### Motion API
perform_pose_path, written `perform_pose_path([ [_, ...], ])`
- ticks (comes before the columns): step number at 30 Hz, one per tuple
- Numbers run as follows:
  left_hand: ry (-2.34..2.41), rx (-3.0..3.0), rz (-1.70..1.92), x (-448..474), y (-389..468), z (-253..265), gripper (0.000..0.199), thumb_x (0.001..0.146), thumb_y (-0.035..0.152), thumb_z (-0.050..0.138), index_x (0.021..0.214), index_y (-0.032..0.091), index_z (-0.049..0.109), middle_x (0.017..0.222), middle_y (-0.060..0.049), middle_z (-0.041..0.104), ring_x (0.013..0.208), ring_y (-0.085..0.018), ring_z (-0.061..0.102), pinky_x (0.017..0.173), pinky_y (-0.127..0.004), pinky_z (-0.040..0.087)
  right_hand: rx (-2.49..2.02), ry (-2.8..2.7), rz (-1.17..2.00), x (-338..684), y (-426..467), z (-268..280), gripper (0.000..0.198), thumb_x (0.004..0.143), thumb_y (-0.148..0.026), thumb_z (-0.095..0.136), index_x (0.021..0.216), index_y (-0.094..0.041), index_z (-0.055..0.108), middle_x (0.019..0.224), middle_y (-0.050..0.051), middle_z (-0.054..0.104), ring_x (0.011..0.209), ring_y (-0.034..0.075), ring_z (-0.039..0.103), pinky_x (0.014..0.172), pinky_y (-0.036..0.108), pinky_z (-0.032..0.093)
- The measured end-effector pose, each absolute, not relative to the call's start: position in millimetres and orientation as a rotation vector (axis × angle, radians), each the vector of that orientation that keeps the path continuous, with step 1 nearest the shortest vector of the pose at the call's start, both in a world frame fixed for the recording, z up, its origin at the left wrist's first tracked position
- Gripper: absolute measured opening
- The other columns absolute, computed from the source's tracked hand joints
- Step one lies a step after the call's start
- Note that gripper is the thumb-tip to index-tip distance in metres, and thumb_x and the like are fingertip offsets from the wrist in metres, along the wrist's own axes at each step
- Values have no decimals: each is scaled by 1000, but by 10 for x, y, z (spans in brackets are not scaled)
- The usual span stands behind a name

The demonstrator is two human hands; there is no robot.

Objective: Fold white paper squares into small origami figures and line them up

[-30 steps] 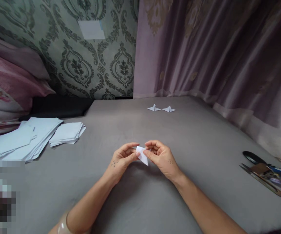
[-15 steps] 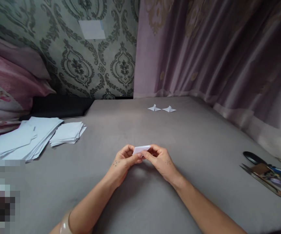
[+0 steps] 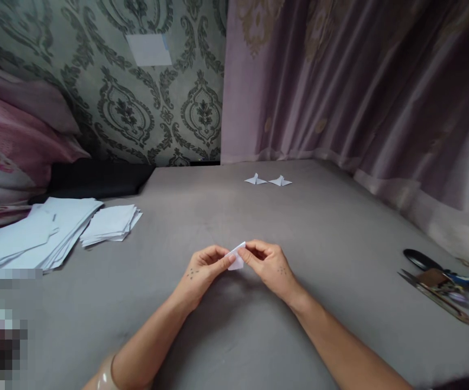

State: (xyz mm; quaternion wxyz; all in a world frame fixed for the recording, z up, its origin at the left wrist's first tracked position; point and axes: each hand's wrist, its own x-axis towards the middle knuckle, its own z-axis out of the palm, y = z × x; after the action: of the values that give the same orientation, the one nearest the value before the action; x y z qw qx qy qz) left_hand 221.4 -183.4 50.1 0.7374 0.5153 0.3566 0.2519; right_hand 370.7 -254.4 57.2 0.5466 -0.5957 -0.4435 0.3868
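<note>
Between my two hands, a small folded piece of white paper (image 3: 236, 263) is held just above the grey surface. My left hand (image 3: 206, 271) pinches its left edge between thumb and fingers. On the other side, my right hand (image 3: 267, 264) grips the upper right part, its thumb pressed on the paper. The folds under my fingers are partly hidden. Farther back lie two white folded paper shapes with pointed ends, the left one (image 3: 255, 180) beside the right one (image 3: 280, 181).
At the left lie a stack of small white paper squares (image 3: 110, 223) and a pile of larger white sheets (image 3: 65, 230), with a black folded item (image 3: 96, 179) behind. Scissors (image 3: 437, 298) and other small tools rest at the right. Curtains (image 3: 291, 81) border the back right.
The folded paper has turned in my fingers: its top edge now slants up to the right and a flap points downward. My hands have stayed in nearly the same place.
</note>
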Motion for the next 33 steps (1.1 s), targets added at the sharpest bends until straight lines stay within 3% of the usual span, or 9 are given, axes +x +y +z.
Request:
perform_pose_path([
  [4, 756, 1155, 511, 2218, -1817, 474, 24, 68, 36, 77, 76, 15, 68, 72, -1, 68, 66, -11, 58, 64, -20, 42, -1459, -1096, 862, 3722, -2551, 604, 21, 80, -33, 63, 68, -16, 70, 67, 0, 58, 66, 12, 53, 62, 24, 41],
  [9, 778, 1184, 488, 2207, -1789, 482, 21, 68, 35, 76, 72, 16, 71, 70, -3, 70, 65, -13, 59, 64, -22, 42, -1419, -1092, 975, 3727, -2542, 589, 23, 81, -37, 61, 79, -17, 73, 73, 2, 64, 68, 14, 55, 66, 26, 43],
  [20, 760, 1357, 496, 2210, -1729, 393, 29, 68, 42, 73, 68, 14, 70, 62, -2, 64, 56, -12, 52, 56, -22, 37, -1473, -1163, 822, 3720, -2518, 539, 34, 85, -41, 56, 66, -17, 71, 63, 0, 55, 60, 12, 47, 60, 25, 37],
  [28, 705, 1414, 575, 2198, -1651, 299, 30, 67, 42, 72, 69, 13, 71, 50, 1, 56, 46, -9, 44, 47, -21, 30, -1548, -1227, 812, 3737, -2431, 542, 32, 79, -46, 62, 77, -17, 75, 62, 0, 55, 57, 12, 46, 55, 25, 38],
  [31, 729, 1370, 564, 2183, -1623, 298, 31, 68, 43, 70, 74, 13, 72, 47, 1, 56, 43, -9, 46, 46, -22, 36, -1573, -1281, 853, 3763, -2393, 580, 35, 82, -48, 58, 86, -17, 75, 63, 1, 58, 55, 12, 48, 54, 25, 40],
  [33, 712, 1300, 616, 2174, -1597, 309, 30, 66, 42, 72, 72, 13, 72, 53, -2, 62, 49, -12, 54, 54, -24, 44, -1580, -1290, 893, 3776, -2357, 571, 35, 79, -49, 62, 90, -18, 75, 74, 3, 64, 58, 13, 53, 53, 25, 43],
])
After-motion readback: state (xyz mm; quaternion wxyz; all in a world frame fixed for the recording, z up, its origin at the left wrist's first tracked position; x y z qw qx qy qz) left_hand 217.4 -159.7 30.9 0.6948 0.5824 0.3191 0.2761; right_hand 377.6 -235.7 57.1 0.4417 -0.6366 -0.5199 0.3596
